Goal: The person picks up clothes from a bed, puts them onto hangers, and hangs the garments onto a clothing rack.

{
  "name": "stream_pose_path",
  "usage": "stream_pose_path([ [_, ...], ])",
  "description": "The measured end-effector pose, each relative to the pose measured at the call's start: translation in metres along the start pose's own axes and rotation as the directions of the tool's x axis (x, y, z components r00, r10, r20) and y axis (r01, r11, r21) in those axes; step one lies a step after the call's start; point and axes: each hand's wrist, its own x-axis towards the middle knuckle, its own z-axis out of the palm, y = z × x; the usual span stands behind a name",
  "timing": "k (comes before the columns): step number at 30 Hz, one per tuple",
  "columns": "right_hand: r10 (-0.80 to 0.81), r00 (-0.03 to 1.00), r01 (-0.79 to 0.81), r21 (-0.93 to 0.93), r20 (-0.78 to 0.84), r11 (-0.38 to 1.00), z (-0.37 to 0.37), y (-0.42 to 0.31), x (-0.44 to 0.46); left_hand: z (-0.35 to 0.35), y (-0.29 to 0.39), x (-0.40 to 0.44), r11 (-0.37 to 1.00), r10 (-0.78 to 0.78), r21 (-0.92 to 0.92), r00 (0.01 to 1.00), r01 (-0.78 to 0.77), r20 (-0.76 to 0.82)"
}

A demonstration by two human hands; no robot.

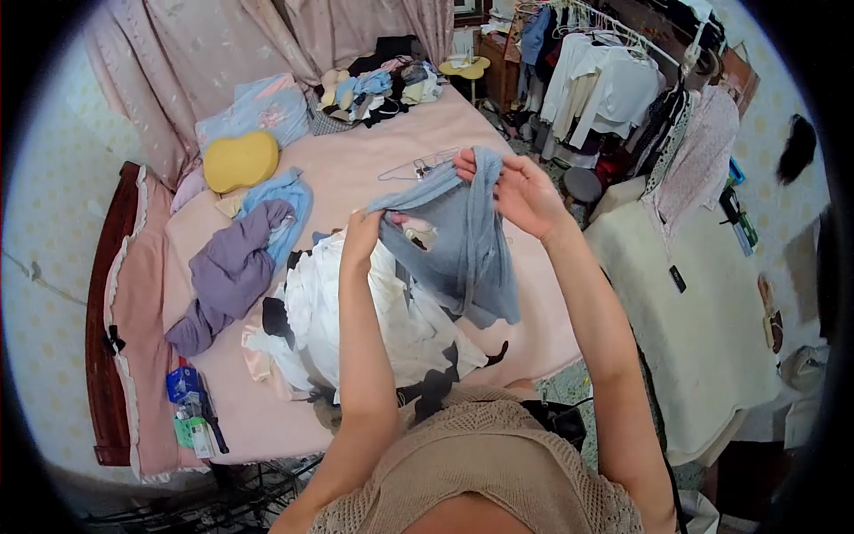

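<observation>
A thin blue-grey garment (471, 240) hangs stretched between my two hands, over the bed. My left hand (360, 238) is closed on its left edge. Held higher up, the garment's other edge drapes over my right hand (525, 191), with fingertips showing on its left side. An opening in the cloth lets other colours show through. Just behind it, wire hangers (418, 166) lie on the bed. Below my left hand is a heap of white clothes (334, 311), with dark pieces along its lower side.
The pink-covered bed (543, 311) carries a purple blanket (236, 258), a yellow cushion (240, 161) and a clothes pile (378, 93) at the back. A clothes rack (614, 31) with hanging shirts stands at the far right. A cream-covered surface (685, 329) is beside me.
</observation>
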Motion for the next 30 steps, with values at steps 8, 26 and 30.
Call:
stream_pose_path([
  [8, 0.046, 0.937, -0.256, -0.589, -0.347, 0.767, -0.01, 0.017, -0.008, 0.028, 0.021, -0.019, 0.672, 0.248, -0.737, 0.915, 0.076, 0.32],
  [26, -0.158, 0.985, 0.1, -0.526, -0.068, 0.845, 0.006, 0.027, 0.002, 0.025, 0.058, -0.014, 0.816, 0.214, -0.578, 0.919, 0.017, 0.33],
  [30, -0.266, 0.963, 0.175, -0.653, -0.042, 0.737, -0.008, 0.036, 0.004, 0.009, 0.059, -0.007, 0.725, 0.273, -0.688, 0.903, 0.033, 0.331],
])
